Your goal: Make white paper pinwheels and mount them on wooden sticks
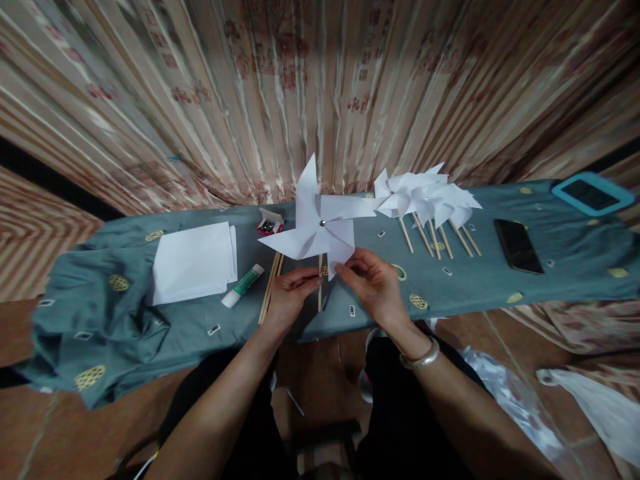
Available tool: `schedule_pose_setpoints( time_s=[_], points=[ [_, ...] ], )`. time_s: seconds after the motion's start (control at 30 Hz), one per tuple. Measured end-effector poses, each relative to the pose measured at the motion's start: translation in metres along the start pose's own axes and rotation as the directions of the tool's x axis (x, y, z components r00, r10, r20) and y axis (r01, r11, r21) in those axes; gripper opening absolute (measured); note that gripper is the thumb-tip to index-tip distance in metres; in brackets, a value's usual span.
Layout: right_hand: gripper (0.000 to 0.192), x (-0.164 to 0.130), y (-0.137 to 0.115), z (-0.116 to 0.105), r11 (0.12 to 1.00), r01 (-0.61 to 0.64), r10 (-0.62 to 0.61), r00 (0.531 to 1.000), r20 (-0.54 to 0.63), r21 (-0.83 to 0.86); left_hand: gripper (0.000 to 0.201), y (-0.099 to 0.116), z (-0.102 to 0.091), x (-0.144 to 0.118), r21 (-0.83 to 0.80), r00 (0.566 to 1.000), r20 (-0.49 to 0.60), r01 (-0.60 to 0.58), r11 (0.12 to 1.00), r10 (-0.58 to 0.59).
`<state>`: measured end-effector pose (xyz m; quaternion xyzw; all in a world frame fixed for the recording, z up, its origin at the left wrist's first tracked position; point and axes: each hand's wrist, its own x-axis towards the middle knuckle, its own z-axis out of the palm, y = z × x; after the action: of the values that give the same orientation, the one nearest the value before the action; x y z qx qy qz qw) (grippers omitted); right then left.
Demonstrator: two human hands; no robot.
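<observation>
While the left hand (pixel 293 293) pinches the wooden stick (pixel 321 300) between thumb and fingers, the right hand (pixel 374 287) has its thumb and forefinger closed on the lower blade of the white paper pinwheel (pixel 336 230). The pinwheel stands in front of the person, above the middle of the cloth, its blades spread around a shiny pin head (pixel 323 223) at the centre, with the stick running down below it. A silvery bracelet (pixel 423 357) circles the right wrist.

Just beside the left hand lie some loose sticks (pixel 269 293), their far ends reaching towards the pinwheel's left blade. Next to them, further left, is a green and white glue stick (pixel 243 285), then a stack of white paper (pixel 193 261). A small red container (pixel 270 225) with dark bits in it sits near the tip of the left blade. Close to the right hand is a pale yellow-green ring (pixel 399 272), and beyond it a row of overlapping pinwheels (pixel 425 197), sticks pointing towards the person. Further right come a dark phone (pixel 519 245) and a blue-framed device (pixel 593 193). Everything rests on a grey-green patterned cloth (pixel 480 290), with a striped curtain (pixel 320 100) behind
</observation>
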<state>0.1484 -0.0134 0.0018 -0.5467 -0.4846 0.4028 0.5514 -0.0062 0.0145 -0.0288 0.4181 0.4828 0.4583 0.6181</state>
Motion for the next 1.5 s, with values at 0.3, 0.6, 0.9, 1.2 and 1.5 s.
schedule_pose_setpoints(
  time_s=[0.3, 0.6, 0.9, 1.2, 1.5],
  points=[
    [0.018, -0.002, 0.003, 0.007, 0.999, 0.008, -0.006, 0.998, 0.057, -0.036, 0.026, -0.005, 0.000, 0.002, -0.011, 1.000, -0.003, 0.022, 1.000, -0.022],
    [0.026, -0.006, -0.012, 0.000, 0.933, 0.103, -0.105, 0.994, 0.015, -0.346, 0.027, 0.002, 0.007, 0.001, -0.082, 0.999, 0.047, 0.027, 0.996, -0.023],
    [0.019, -0.011, 0.004, 0.001, 0.835, 0.073, 0.036, 0.982, 0.185, -0.546, 0.035, 0.011, 0.008, 0.013, -0.341, 0.993, -0.030, 0.096, 0.935, -0.113],
    [0.008, -0.010, 0.000, 0.002, 0.837, 0.057, 0.061, 0.979, 0.197, -0.544, 0.039, 0.011, 0.021, 0.017, -0.395, 0.995, 0.003, 0.088, 0.914, -0.095],
    [0.016, 0.020, -0.002, -0.026, 0.641, 0.035, 0.047, 0.995, 0.084, -0.767, 0.047, 0.014, 0.016, 0.008, -0.360, 0.997, 0.037, 0.080, 0.929, -0.071]
  ],
)
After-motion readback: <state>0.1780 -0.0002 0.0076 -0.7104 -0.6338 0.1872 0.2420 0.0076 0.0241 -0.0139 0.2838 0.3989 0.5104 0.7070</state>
